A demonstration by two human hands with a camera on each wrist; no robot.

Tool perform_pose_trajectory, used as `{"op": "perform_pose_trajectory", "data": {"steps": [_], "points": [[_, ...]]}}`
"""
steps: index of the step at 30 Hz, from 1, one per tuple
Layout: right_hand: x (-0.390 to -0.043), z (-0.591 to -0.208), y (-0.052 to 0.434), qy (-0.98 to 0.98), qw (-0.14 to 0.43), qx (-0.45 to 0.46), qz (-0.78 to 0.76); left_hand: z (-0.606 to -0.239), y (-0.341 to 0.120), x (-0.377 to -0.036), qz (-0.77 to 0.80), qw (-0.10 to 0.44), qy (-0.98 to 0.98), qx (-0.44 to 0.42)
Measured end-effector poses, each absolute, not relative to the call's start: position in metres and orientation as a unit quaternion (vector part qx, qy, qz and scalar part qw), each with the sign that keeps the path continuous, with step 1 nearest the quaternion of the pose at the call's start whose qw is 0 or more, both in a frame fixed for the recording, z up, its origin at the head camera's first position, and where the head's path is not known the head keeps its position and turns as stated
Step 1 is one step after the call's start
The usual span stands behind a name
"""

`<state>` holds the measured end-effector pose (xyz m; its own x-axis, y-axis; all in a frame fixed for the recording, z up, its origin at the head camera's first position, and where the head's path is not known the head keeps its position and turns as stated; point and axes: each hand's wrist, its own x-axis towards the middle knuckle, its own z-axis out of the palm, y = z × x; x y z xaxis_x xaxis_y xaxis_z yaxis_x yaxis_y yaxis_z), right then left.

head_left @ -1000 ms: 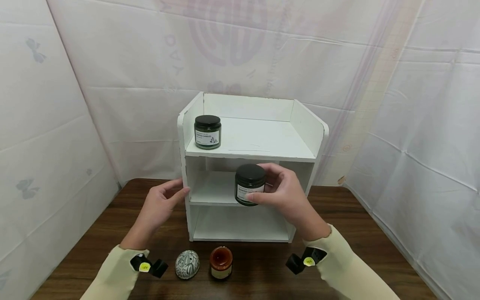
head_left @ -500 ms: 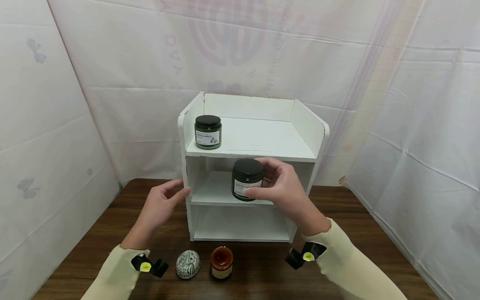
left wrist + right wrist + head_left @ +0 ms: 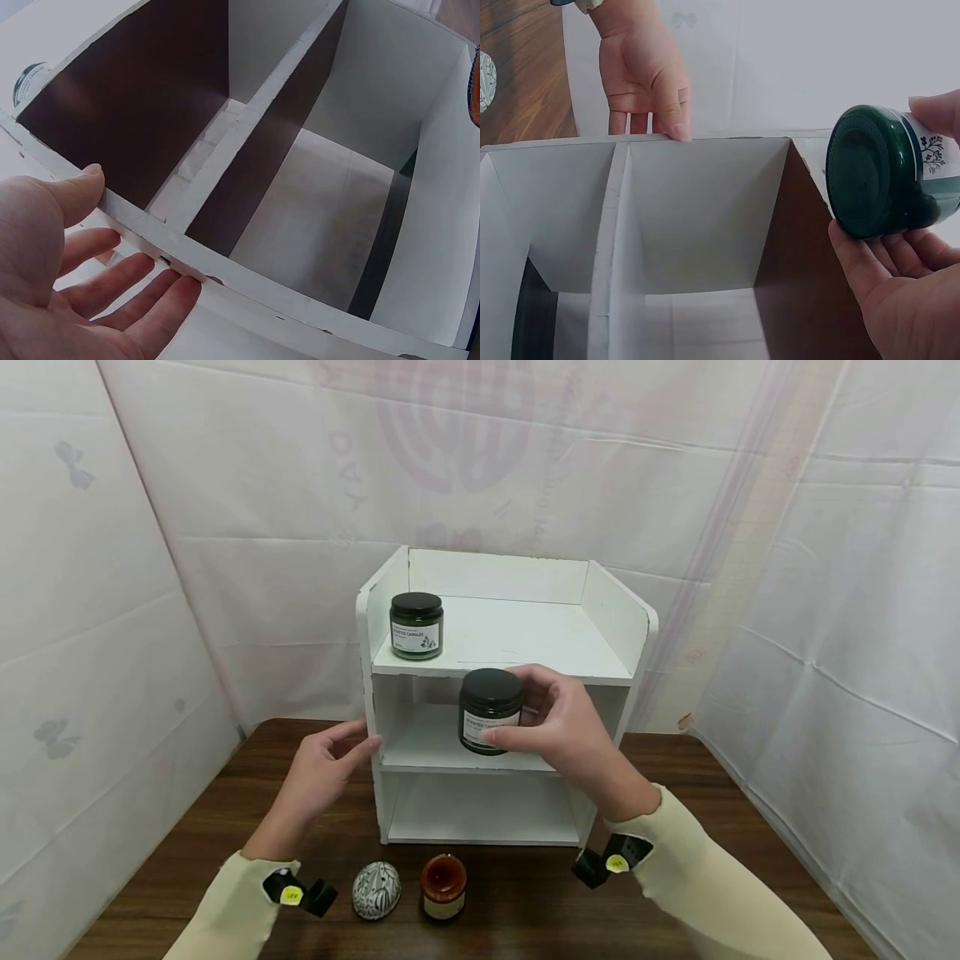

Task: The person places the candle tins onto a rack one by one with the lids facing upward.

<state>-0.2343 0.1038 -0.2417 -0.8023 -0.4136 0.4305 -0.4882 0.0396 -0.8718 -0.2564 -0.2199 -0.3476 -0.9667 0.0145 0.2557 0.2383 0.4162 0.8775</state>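
Second candle jar [image 3: 491, 710] in right hand [image 3: 566, 735], before white shelf [image 3: 622, 610].

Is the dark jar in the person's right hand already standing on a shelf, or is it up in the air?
In the air: the right hand holds the jar upright before the shelf unit, its base touching nothing.
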Motion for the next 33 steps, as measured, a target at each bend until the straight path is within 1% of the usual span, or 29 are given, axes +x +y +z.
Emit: {"op": "perform_pose_trajectory", "data": {"steps": [29,33], "points": [[-0.248,-0.209,0.096,-0.732,0.052,0.305,0.607,-0.348,-0.219,-0.256,-0.536,0.110,-0.833,-0.079],[-0.250,-0.207,0.096,-0.728,0.048,0.300,0.614,-0.349,-0.220,-0.256,-0.534,0.111,-0.835,-0.078]]}}
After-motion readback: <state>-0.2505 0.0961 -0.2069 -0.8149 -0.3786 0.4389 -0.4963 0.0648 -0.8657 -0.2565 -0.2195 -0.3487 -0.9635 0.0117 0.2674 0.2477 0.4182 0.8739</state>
